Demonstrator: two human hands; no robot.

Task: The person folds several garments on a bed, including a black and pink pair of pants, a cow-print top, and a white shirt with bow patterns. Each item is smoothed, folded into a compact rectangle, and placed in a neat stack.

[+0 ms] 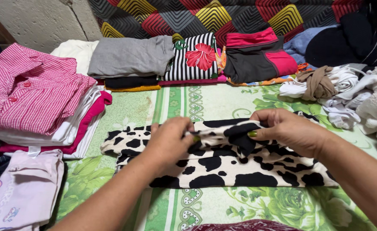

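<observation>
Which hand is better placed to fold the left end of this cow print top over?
Probably the left hand: it pinches the cow print top nearer its left end, while the right hand grips the raised fold further right.

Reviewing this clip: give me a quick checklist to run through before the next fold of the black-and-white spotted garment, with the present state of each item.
1. Both hands on the cloth: left hand and right hand each pinch the spotted garment near its middle. Ok.
2. Garment lies flat on the green floral sheet: lower part flat, upper middle bunched under the fingers. Not ok.
3. Garment apart from the pink checked shirt pile: a gap shows. Ok.
4. Bare sheet beyond the garment, before the striped flowered top: ok.
5. Firmness of each grip: cannot tell.
</observation>
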